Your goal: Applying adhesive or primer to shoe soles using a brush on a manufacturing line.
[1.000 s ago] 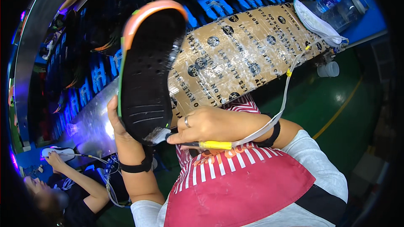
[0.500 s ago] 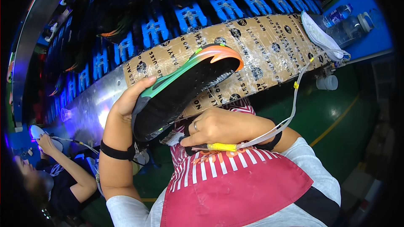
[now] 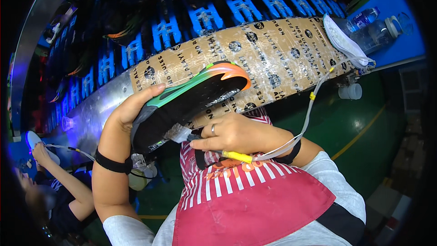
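Note:
My left hand (image 3: 129,109) grips a shoe sole (image 3: 191,105) by its far left edge, thumb along the green rim. The sole has a black inner face and a sidewall running from green to orange. Glossy wet patches show along its edge nearest me. In my right hand (image 3: 232,132) is a brush (image 3: 178,133) with pale bristles, joined to a clear tube (image 3: 296,139) by a yellow sleeve. The bristles rest against the sole's black face near its lower left end. My right fingers close round the brush handle; part of the left fingers is hidden behind the sole.
A cardboard-covered ledge (image 3: 291,50) lies beyond the sole, edging a row of blue racks (image 3: 207,18). At the right are a white shoe-shaped piece (image 3: 343,41) and plastic bottles (image 3: 375,34). Another person's hand (image 3: 41,155) works at the far left.
The sole has moved left and slightly toward me, tilting a little. My right hand has brought the brush up and left, from beside the sole's edge onto its black face.

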`<state>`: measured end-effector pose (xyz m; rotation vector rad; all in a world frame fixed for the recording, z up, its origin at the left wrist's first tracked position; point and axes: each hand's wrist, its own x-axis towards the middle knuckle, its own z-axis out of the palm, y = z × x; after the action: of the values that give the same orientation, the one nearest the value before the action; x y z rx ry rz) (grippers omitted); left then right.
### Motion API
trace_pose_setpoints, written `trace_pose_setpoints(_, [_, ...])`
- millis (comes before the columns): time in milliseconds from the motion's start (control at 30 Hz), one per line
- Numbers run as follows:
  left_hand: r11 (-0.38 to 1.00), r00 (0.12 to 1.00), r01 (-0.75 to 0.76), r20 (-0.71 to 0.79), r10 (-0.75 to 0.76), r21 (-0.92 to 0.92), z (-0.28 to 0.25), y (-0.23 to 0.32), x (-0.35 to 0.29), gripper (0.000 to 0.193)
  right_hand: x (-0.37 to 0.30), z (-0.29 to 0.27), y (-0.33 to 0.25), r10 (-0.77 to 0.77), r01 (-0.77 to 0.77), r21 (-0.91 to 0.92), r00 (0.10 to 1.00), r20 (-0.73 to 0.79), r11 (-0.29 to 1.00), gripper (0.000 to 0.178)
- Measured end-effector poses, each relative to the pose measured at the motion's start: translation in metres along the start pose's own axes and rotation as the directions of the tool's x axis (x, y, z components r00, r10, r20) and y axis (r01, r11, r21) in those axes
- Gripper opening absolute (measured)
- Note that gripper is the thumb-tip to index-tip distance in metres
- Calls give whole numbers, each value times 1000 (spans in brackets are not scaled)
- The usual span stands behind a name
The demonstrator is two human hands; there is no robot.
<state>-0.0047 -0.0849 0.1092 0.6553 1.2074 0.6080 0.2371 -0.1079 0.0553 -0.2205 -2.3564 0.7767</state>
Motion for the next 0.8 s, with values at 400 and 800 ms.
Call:
trace_pose_setpoints(400, [995,997,68,-16,-70,-68,-7,3,-10,43,-3,6,1,12,-14,48,999,42,999,23])
trace_pose_setpoints(800, [922,996,-57,43,79,-384,33,-25,8,44,-12,-24,21,652,-357,639,691,-311,682,20])
